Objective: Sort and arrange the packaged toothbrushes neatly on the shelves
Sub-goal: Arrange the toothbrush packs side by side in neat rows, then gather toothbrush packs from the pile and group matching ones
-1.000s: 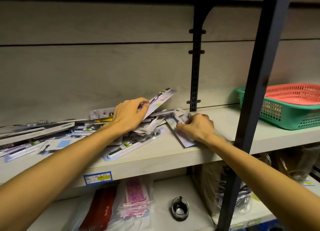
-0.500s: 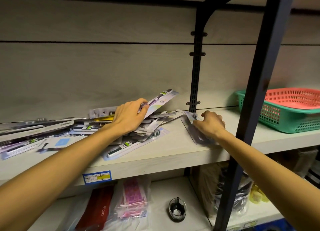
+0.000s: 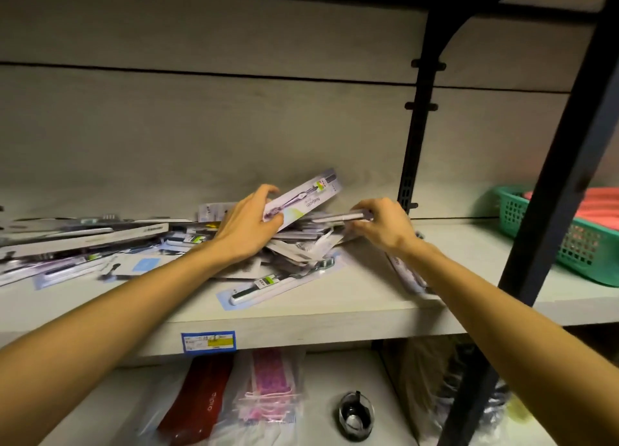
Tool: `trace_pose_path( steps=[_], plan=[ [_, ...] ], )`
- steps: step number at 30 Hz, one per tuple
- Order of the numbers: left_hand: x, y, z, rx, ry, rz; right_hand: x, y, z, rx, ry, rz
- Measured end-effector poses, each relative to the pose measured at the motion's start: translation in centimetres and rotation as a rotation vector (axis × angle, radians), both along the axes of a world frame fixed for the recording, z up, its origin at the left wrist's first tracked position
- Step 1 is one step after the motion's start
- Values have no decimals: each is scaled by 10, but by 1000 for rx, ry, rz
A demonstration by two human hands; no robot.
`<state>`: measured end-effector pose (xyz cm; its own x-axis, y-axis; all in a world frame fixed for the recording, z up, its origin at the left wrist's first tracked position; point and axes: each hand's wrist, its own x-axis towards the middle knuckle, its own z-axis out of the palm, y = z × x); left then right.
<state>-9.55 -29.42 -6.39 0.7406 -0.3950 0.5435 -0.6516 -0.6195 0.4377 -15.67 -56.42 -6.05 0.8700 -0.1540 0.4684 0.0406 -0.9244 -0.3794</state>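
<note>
A loose heap of packaged toothbrushes (image 3: 140, 244) sprawls across the pale shelf (image 3: 335, 311), from the left edge to its middle. My left hand (image 3: 246, 226) holds a white and purple toothbrush pack (image 3: 308, 199), tilted up to the right above the heap. My right hand (image 3: 382, 226) pinches the end of another thin pack (image 3: 338, 216), held edge-on and level over the heap's right side. A green-labelled pack (image 3: 274, 284) lies flat at the front. One more pack (image 3: 407, 274) lies near the shelf edge, partly hidden under my right forearm.
A black metal upright (image 3: 549, 191) crosses in front of the shelf at the right, and a slotted rail (image 3: 415, 137) runs up the back wall. A green basket (image 3: 582, 244) holding a red one sits far right. Bagged goods and a small dark jar (image 3: 355, 415) lie below.
My right hand left the pack it laid near the shelf edge, moved left and up, and now pinches another pack from the heap. The left hand kept hold of its tilted pack.
</note>
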Motion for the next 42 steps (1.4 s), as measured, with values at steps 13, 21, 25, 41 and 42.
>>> trace_pose_path(
  steps=[13,21,25,41,42],
  plan=[
    [0,5,11,-539,277,17,-20,12,67,774,-345,213],
    [-25,38,22,-870,573,-52,-28,29,70,1244,-334,346],
    [-40,81,23,-933,634,-68,-26,65,61,1348,-258,383],
    [-157,382,29,-851,569,97,-87,405,32,1344,-131,640],
    [-164,403,28,-835,551,105,-93,430,29,1295,-146,655]
  ],
)
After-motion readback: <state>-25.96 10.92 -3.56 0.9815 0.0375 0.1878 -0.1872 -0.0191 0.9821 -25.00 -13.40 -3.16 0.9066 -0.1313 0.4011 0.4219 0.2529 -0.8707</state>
